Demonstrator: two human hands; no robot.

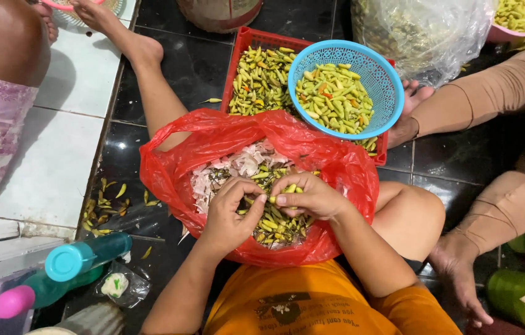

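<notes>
Chili (289,188) pinched between my left hand (228,214) and right hand (309,195) over red bag (337,164) of stems; blue basket (386,87) holds cleaned chilies.

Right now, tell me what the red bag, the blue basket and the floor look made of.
Red bag: thin plastic film, glossy, crinkled with bright highlights. Blue basket: moulded plastic, matte, with a fine perforated mesh wall. Floor: dark glazed tile, probably ceramic or polished stone, with reflections and grout lines; beside it, paler white tile.
</notes>
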